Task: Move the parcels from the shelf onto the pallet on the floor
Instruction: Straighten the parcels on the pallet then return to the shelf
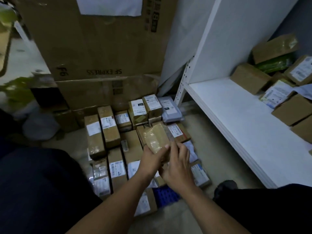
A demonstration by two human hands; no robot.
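Observation:
A small taped brown parcel [156,140] is held above the stack on the floor. My left hand [152,160] grips its near left end, thumb on top. My right hand [177,163] holds its near right side, fingers curled against the edge. Beneath lie several labelled cardboard parcels [109,130] packed in rows on a blue pallet [166,195], of which only a small corner shows. More brown parcels [249,78] sit on the white shelf [244,119] at the right.
Large cardboard cartons [94,48] stand behind the pallet. A white shelf upright [184,81] rises beside the stack. My dark-clothed legs [42,183] fill the lower left and lower right corners. A grey mailer bag [170,108] lies at the stack's far right.

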